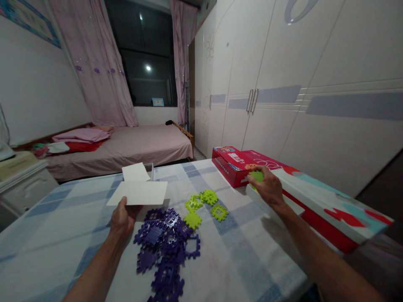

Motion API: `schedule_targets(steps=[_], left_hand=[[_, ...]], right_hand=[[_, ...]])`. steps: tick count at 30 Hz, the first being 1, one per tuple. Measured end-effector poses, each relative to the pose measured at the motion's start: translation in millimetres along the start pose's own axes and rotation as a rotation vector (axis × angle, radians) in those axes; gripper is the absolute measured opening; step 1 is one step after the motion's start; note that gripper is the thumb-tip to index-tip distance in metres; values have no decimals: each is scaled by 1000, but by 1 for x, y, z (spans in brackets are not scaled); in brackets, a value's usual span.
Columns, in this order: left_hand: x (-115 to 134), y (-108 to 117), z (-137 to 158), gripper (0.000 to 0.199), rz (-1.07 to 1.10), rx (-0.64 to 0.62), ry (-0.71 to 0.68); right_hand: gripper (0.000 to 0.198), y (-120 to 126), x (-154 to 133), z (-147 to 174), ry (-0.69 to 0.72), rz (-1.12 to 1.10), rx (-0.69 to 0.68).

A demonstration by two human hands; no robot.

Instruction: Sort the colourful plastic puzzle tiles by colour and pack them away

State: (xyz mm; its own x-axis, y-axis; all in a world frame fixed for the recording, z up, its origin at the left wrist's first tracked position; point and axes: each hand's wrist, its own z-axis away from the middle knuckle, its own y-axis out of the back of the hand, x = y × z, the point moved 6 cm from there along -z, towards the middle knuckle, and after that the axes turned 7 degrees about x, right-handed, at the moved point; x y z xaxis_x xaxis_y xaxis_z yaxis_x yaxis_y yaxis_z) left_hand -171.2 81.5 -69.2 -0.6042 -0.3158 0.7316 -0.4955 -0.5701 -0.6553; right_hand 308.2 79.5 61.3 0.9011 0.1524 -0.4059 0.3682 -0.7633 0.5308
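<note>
A: Where are the pieces?

B: The purple pieces (154,235) lie in a loose, overlapping heap on the surface (236,260). A smaller cluster of green pieces (193,219) sits just beyond it; whether the nearest one touches the heap, I can't tell.

A: And the hands?

B: The right hand (267,186) has its fingers closed on at least one more green piece (256,175), at the low white box (254,196) beside the red box (229,163). The left hand (121,218) grips a flat white panel (138,193), thumb on top, its other fingers mostly hidden underneath.

A: So how far along is it?

B: Early to partway, I'd judge. The colours lie in separate groups, but the purple heap and several greens are out on the surface. What the white box already contains, I can't see.
</note>
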Motion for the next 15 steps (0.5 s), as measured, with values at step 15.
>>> schedule_targets(steps=[15], left_hand=[[0, 1, -3, 31, -14, 17, -4]], right_hand=[[45, -10, 119, 7, -133, 266, -434]])
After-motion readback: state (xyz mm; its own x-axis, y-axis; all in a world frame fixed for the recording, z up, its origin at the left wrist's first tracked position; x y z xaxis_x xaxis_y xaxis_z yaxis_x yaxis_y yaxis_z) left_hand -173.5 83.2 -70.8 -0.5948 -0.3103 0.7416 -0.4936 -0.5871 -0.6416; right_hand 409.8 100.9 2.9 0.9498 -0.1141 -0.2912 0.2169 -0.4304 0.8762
